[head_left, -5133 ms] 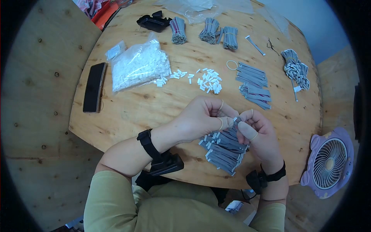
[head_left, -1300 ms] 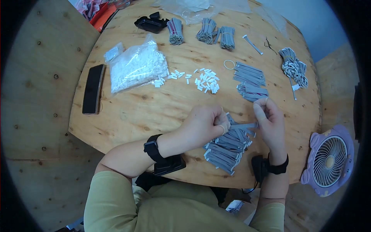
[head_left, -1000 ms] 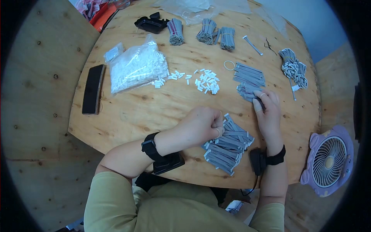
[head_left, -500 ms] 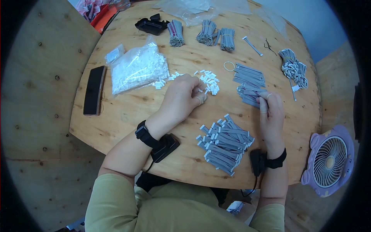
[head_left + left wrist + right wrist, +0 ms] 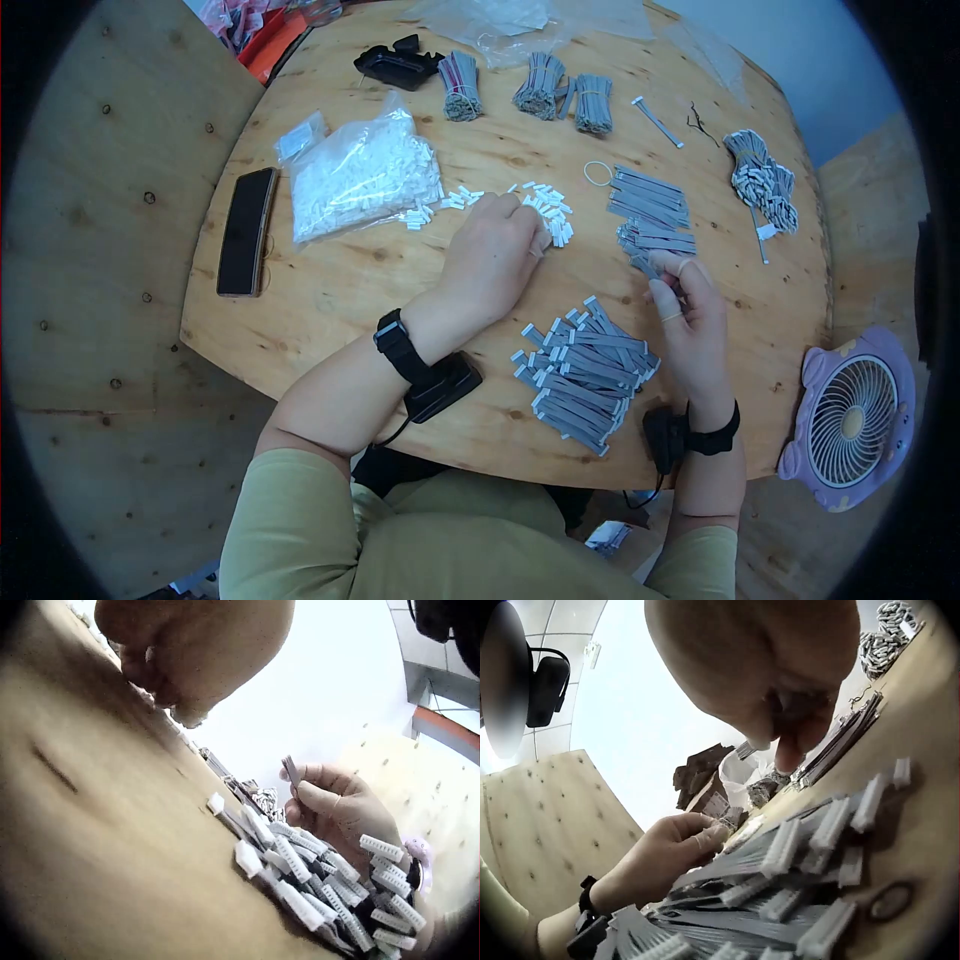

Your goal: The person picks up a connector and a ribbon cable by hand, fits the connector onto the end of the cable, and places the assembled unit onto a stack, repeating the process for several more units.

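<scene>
My left hand (image 5: 490, 250) is over the near-left edge of the loose white connectors (image 5: 556, 212), its fingertips bent down together; whether they pinch one is hidden. Between thumb and fingers, my right hand (image 5: 697, 320) holds a short grey ribbon cable (image 5: 646, 266), just below the loose grey cables (image 5: 660, 238). The cable's end (image 5: 292, 769) sticks up from the fingertips in the left wrist view. Grey cables with white connector ends (image 5: 585, 370) lie heaped nearer the body, between the forearms. In the right wrist view, the left thumb and fingers (image 5: 714, 831) meet beyond that heap.
A clear bag of white connectors (image 5: 365, 180) and a phone (image 5: 246, 232) lie left. Banded cable bundles (image 5: 593, 105) and a black holder (image 5: 398, 65) are at the back. More tied cables (image 5: 762, 180) lie right, with a purple fan (image 5: 853, 425) past the table edge.
My left hand has gone from the cable heap up to the loose connectors. My right hand went to the grey cables and has drawn back slightly with one held.
</scene>
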A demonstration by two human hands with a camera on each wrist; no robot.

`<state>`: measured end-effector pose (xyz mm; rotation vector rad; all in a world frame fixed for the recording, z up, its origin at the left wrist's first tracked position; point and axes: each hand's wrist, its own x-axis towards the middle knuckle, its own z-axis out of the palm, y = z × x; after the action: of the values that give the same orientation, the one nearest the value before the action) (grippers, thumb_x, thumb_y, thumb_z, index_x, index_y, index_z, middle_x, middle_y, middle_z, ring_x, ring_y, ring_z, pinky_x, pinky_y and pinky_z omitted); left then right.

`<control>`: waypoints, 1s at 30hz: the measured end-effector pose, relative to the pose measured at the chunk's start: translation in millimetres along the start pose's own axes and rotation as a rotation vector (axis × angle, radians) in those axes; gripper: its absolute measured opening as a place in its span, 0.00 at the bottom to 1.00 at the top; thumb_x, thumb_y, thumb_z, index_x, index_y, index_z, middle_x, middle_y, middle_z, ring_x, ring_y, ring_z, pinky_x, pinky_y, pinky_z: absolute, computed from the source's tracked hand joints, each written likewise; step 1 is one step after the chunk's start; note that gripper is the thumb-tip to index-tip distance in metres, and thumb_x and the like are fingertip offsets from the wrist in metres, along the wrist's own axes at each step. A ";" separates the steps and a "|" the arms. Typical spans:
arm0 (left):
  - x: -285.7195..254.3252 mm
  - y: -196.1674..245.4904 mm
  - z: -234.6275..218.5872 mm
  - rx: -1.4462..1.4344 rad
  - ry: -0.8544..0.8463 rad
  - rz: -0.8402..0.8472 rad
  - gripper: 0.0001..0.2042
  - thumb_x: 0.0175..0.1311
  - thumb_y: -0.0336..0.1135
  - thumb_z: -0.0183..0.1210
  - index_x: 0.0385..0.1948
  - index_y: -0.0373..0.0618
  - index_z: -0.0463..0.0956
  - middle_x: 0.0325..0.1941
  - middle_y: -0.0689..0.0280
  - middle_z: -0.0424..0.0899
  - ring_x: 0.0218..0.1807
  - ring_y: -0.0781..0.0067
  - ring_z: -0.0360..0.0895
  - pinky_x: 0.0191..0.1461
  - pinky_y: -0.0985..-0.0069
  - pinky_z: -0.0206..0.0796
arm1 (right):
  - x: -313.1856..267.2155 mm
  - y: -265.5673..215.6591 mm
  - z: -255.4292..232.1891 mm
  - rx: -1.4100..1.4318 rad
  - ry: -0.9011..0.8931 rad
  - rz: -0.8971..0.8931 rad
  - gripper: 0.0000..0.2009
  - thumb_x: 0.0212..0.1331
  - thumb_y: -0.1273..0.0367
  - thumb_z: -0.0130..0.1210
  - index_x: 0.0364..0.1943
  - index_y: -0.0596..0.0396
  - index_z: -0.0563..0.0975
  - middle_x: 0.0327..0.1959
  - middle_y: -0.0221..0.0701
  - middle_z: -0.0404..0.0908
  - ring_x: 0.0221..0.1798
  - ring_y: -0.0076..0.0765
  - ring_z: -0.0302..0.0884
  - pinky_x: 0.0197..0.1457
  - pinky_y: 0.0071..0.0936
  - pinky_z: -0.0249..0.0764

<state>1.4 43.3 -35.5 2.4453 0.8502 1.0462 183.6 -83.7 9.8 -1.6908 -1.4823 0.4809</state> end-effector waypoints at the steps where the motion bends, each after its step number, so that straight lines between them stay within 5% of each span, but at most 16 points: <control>1: 0.7 1.1 -0.6 -0.025 0.012 0.025 0.05 0.47 0.28 0.56 0.22 0.39 0.69 0.24 0.60 0.71 0.28 0.61 0.67 0.31 0.70 0.60 | -1.1 0.6 0.2 0.077 -0.003 0.036 0.06 0.53 0.78 0.46 0.35 0.61 0.70 0.28 0.31 0.68 0.31 0.25 0.68 0.35 0.18 0.65; 7: 0.5 33.1 -17.7 -0.708 -0.243 -0.385 0.02 0.56 0.26 0.50 0.27 0.41 0.66 0.25 0.71 0.69 0.30 0.82 0.66 0.35 0.83 0.61 | -4.3 -13.1 -3.1 0.450 -0.119 0.352 0.05 0.54 0.77 0.45 0.34 0.58 0.68 0.21 0.24 0.67 0.25 0.17 0.68 0.31 0.14 0.64; 13: -8.8 39.4 -13.0 -1.170 -0.395 -0.419 0.05 0.57 0.26 0.50 0.34 0.42 0.69 0.29 0.71 0.72 0.31 0.87 0.69 0.33 0.87 0.62 | -6.0 -16.8 -7.4 0.631 -0.236 0.460 0.04 0.53 0.75 0.48 0.32 0.56 0.68 0.19 0.22 0.67 0.21 0.14 0.63 0.24 0.12 0.59; 19: -8.0 45.6 -18.7 -1.283 -0.535 -0.599 0.05 0.57 0.27 0.51 0.34 0.41 0.72 0.26 0.70 0.75 0.26 0.87 0.70 0.23 0.91 0.60 | -11.0 -22.2 -2.1 0.718 -0.279 0.474 0.02 0.53 0.75 0.49 0.30 0.57 0.69 0.19 0.21 0.67 0.21 0.12 0.62 0.24 0.10 0.58; 30: -5.1 54.6 -22.3 -1.181 -0.573 -0.701 0.08 0.55 0.36 0.56 0.31 0.42 0.74 0.25 0.70 0.77 0.24 0.89 0.70 0.23 0.92 0.59 | -14.5 -24.5 -0.3 0.779 -0.312 0.438 0.04 0.52 0.73 0.52 0.30 0.56 0.70 0.23 0.19 0.70 0.24 0.09 0.63 0.25 0.08 0.59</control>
<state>3.3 0.2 5.1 1.1672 0.5428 0.3285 164.9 -98.2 25.6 -1.3118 -0.9050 1.4051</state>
